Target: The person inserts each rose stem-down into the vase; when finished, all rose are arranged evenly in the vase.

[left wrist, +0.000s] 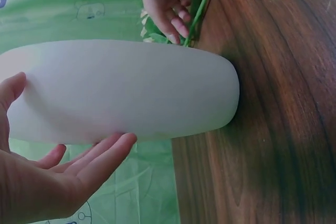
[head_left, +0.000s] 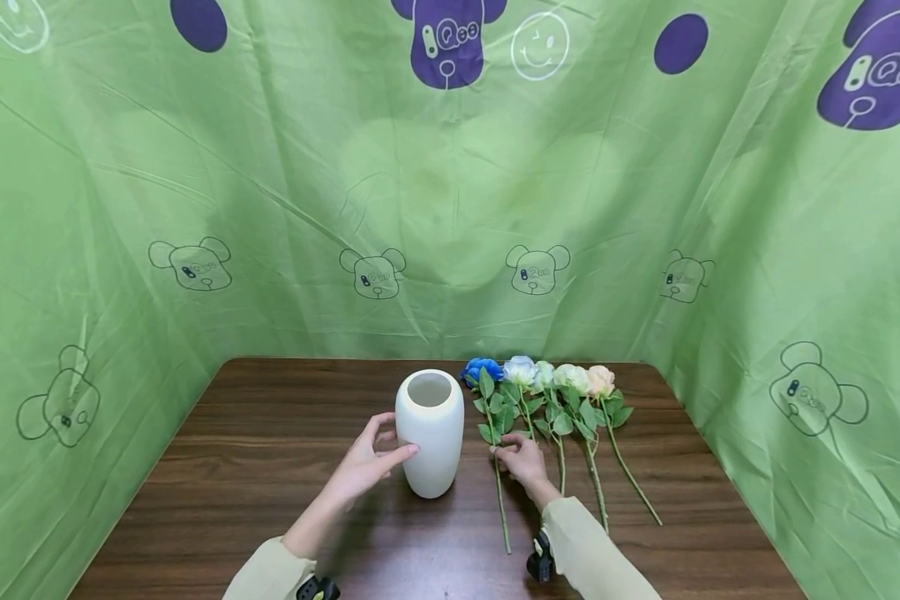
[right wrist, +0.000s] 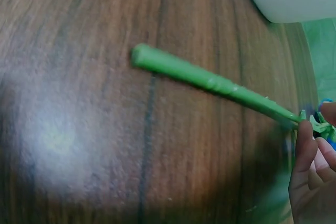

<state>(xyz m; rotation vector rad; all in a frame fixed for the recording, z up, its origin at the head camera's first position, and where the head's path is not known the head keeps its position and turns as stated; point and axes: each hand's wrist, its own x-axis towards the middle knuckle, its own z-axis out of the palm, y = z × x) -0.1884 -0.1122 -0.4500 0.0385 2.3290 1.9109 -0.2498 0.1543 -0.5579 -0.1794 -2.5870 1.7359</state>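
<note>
A tall white vase (head_left: 432,442) stands upright on the table, its round mouth facing up. My left hand (head_left: 371,458) rests against the vase's left side, thumb on the front and fingers at the far side; in the left wrist view those fingers (left wrist: 100,163) lie fairly straight along it. To the right of the vase, my right hand (head_left: 523,460) pinches the green stem of a blue rose (head_left: 483,372) just below its leaves. The rose's bare stem end (right wrist: 173,66) points toward me in the right wrist view.
Beside the blue rose lie a pale blue rose (head_left: 520,371), a pale green rose (head_left: 543,374), a cream rose (head_left: 571,377) and a peach rose (head_left: 601,381), stems toward me. The brown wooden table (head_left: 270,442) meets a green printed curtain (head_left: 450,208) at the back.
</note>
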